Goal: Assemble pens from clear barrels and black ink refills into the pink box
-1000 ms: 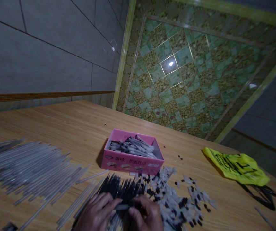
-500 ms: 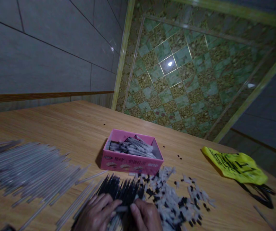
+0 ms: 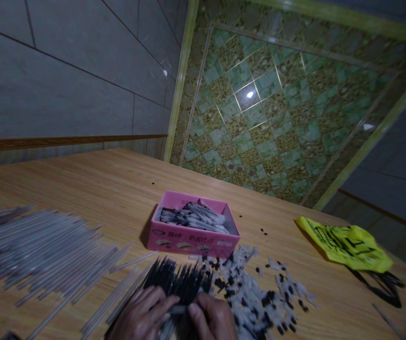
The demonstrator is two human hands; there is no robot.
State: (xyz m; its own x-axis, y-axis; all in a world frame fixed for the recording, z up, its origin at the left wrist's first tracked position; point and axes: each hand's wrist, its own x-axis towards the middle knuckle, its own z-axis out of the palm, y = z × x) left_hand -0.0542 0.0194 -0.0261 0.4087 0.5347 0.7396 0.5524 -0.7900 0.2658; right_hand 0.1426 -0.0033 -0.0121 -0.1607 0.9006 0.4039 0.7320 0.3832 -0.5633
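Observation:
Side by side at the bottom centre, my left hand [image 3: 141, 314] and my right hand [image 3: 213, 316] are both closed. Between their fingertips lies a short, greyish pen-like tube [image 3: 179, 310], its ends hidden by the fingers. Just beyond them is a dense bundle of thin black pointed sticks [image 3: 180, 276], like pen refills. To the right of my right hand spreads a heap of small translucent caps and black plugs [image 3: 256, 302]. Behind the bundle stands a pink box [image 3: 192, 243] holding many pale, black-ended sticks [image 3: 196, 217].
Clear thin tubes [image 3: 43, 250] lie piled on the left of the wooden table [image 3: 118, 189]. A yellow bag [image 3: 346, 245] with black lettering and a dark strap rests at the right. Tiled walls [image 3: 64, 71] border the table behind.
My right thumb has shifted slightly left and down along the tube, covering more of its end. Otherwise the hands and the things around them look almost the same.

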